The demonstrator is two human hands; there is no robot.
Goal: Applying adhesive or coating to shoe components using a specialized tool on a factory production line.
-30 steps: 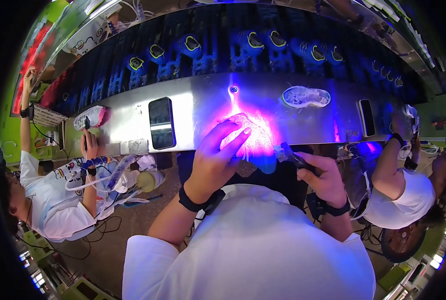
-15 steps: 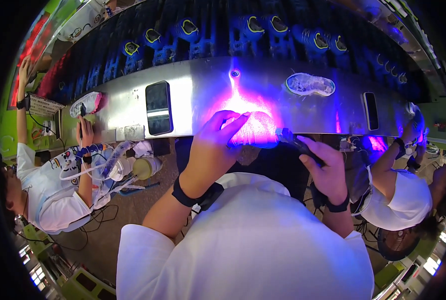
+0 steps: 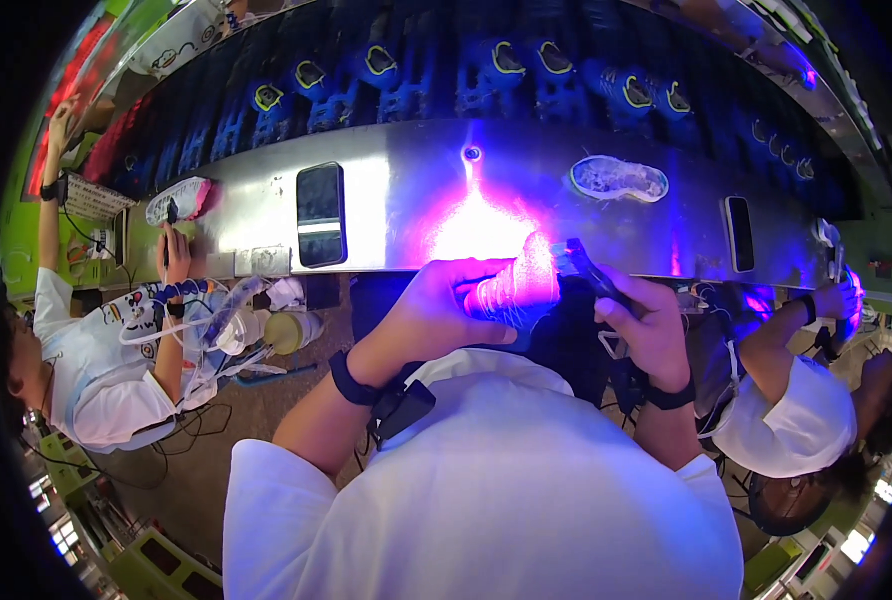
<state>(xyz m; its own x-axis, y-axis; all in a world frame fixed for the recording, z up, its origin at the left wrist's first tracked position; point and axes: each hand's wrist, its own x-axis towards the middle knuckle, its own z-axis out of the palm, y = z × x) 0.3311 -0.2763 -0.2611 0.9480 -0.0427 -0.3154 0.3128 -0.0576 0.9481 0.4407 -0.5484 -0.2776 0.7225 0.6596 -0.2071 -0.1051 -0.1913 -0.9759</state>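
Observation:
My left hand [image 3: 434,312] is closed around a shoe upper [image 3: 518,285], which glows pink under strong violet light at the metal bench's near edge. My thumb lies along its near side, and my palm hides part of it. In my right hand [image 3: 648,325] is a dark-handled brush [image 3: 598,278], gripped between thumb and fingers. The brush head points left and is at the upper's right side; whether it touches cannot be told. Beyond, on the bench, lies a pale shoe sole [image 3: 620,178].
The metal bench [image 3: 386,150] carries a large dark phone [image 3: 320,215] and a smaller one [image 3: 739,233]. Behind it, a dark conveyor bears several shoes [image 3: 507,58]. Co-workers sit left and right; the left one's hand is at a shoe [image 3: 178,203]. Tubes and cables hang at left.
The shoe upper has been turned and tilted more upright in my left hand, which has moved slightly lower. My right hand with the brush has shifted little.

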